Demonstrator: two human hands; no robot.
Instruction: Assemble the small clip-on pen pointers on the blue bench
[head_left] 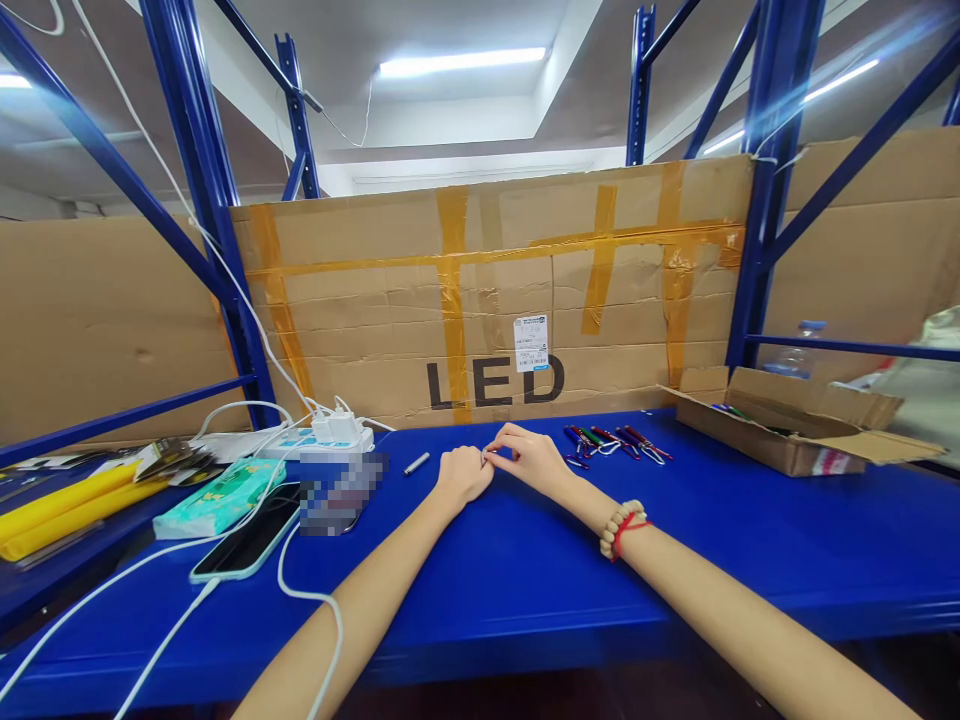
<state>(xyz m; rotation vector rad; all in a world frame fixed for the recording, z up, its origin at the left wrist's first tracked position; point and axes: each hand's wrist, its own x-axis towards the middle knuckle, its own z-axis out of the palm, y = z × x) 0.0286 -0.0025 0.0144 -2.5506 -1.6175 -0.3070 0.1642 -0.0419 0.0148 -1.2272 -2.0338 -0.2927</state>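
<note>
My left hand point(465, 475) is closed in a fist above the blue shelf top, its back toward me. Right beside it, my right hand point(529, 457) pinches with thumb and index finger at the left fingers. Something small and dark reddish shows between the two hands, but its kind is hidden by the fingers. A small silver cylinder point(416, 463) lies to the left of my left hand. To the right of my right hand lies a loose group of slim red, blue and green metallic pieces with silver loops point(616, 442).
An open cardboard box point(795, 455) stands at the right. On the left are a phone point(251, 535), a green tissue pack point(217, 497), a power strip point(322, 440), white cables and yellow rolls point(82, 505). A taped cardboard panel point(375, 320) closes off the back between blue posts.
</note>
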